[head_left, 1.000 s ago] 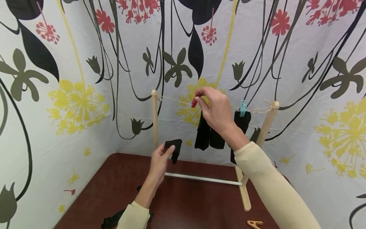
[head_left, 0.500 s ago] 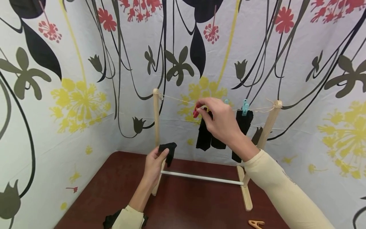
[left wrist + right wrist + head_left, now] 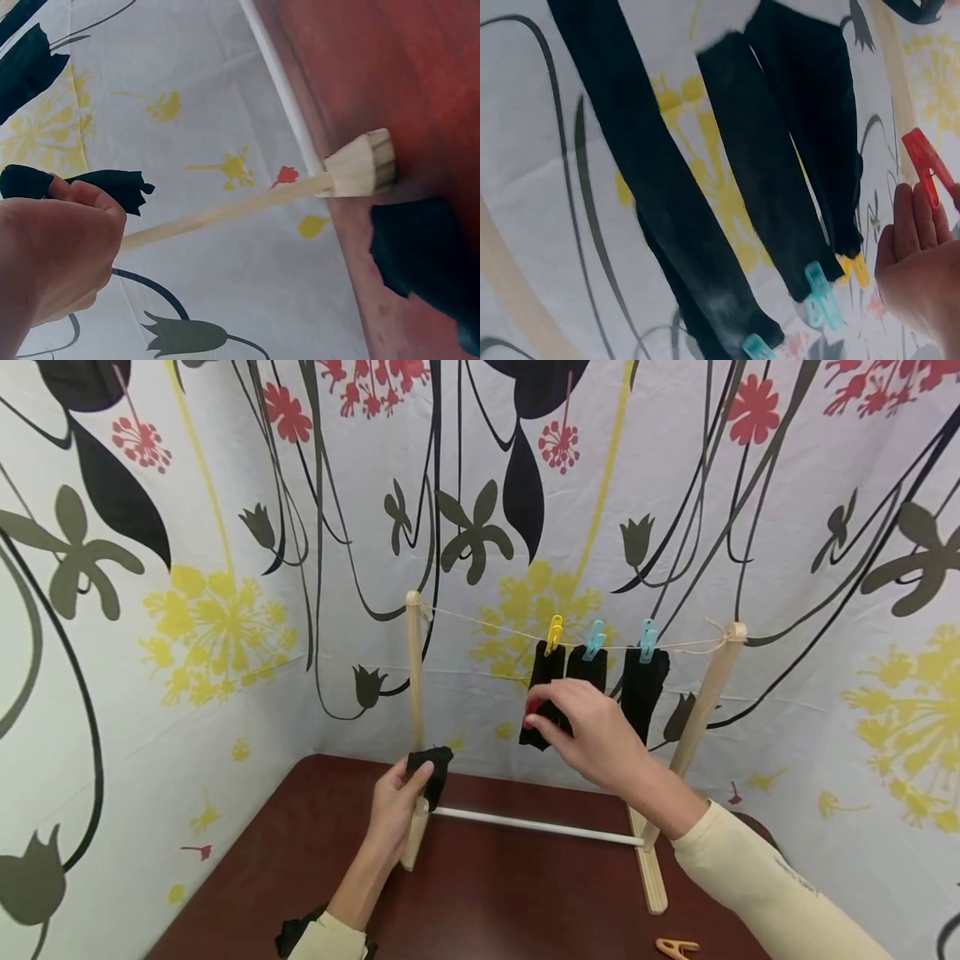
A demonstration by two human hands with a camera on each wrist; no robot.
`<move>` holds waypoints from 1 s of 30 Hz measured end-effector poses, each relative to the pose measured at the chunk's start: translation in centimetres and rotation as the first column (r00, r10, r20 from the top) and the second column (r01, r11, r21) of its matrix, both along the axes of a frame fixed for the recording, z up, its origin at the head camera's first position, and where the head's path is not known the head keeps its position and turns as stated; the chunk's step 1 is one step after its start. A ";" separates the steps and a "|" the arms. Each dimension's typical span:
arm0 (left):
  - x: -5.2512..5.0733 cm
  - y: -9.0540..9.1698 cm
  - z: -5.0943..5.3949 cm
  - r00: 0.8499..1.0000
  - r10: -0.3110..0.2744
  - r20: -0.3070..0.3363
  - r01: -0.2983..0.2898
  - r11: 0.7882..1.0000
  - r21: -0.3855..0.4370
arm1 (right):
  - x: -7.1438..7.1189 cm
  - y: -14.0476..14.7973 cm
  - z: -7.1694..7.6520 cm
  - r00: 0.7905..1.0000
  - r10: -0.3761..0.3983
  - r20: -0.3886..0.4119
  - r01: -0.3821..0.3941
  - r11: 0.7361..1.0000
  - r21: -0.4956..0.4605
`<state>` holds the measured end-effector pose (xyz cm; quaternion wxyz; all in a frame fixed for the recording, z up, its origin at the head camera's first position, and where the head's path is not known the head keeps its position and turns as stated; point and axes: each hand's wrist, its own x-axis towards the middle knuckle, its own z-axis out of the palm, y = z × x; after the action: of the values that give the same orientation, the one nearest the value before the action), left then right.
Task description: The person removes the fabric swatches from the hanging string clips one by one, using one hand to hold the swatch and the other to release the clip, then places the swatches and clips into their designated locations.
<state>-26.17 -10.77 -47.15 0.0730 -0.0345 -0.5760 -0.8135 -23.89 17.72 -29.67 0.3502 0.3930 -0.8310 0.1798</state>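
My left hand (image 3: 392, 806) pinches a piece of black cloth (image 3: 433, 767) between thumb and fingers, beside the rack's left post. The cloth's loose end hangs down. Higher and to the right, my right hand (image 3: 600, 731) pinches a red clothespin (image 3: 928, 161), apart from the line. Behind that hand, several black cloths (image 3: 643, 697) hang from a thin string (image 3: 480, 620). One is held by a yellow clothespin (image 3: 555, 633), others by blue clothespins (image 3: 595, 642). My right hand partly hides the hanging cloths in the head view.
The wooden rack has a left post (image 3: 415, 677), a right post (image 3: 708, 702) and a white crossbar (image 3: 536, 827). An orange clothespin (image 3: 677, 948) lies on the dark red table (image 3: 510, 893). More black cloth (image 3: 424, 255) lies near my left forearm. Patterned fabric (image 3: 225, 710) surrounds the table.
My right hand has moved down from the string with the red clothespin, uncovering the yellow and middle blue clothespins. My left hand has shifted slightly left and down with its cloth.
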 end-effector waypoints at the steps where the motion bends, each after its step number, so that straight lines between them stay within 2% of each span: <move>1: 0.1 -0.2 -0.2 1.000 -0.001 0.001 0.001 1.000 -0.005 | 0.1 0.2 -0.5 1.000 0.003 0.009 -0.003 1.000 0.001; 7: 0.4 -1.3 -1.1 0.999 0.039 0.002 -0.039 0.999 -0.036 | 1.0 1.2 -3.3 0.995 0.035 0.089 -0.036 0.999 0.003; 12: 0.7 -2.0 -1.5 0.998 0.054 0.032 -0.053 0.998 -0.030 | 1.9 2.0 -4.9 0.986 0.026 0.167 -0.028 1.000 0.004; 20: 1.5 -3.1 -2.1 0.990 0.088 0.113 -0.076 0.991 -0.106 | 3.4 3.2 -7.3 0.980 -0.010 0.200 0.005 1.000 0.025; 23: 1.7 -3.8 -2.5 0.985 0.123 0.119 -0.098 0.976 -0.194 | 3.9 3.5 -8.1 0.957 -0.004 0.289 0.001 1.000 0.010; 28: 2.3 -5.1 -3.2 0.981 0.172 0.096 -0.127 0.924 -0.360 | 5.1 4.6 -9.3 0.885 0.023 0.465 -0.008 0.999 -0.034; 30: 2.5 -5.5 -3.3 0.982 0.161 0.101 -0.110 0.915 -0.388 | 5.6 5.1 -9.7 0.876 0.000 0.483 0.012 1.000 -0.022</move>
<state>-23.65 -16.22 -50.44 0.0835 0.0455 -0.7272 -0.6798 -18.25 22.85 -39.38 0.1372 0.3291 -0.8910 0.2811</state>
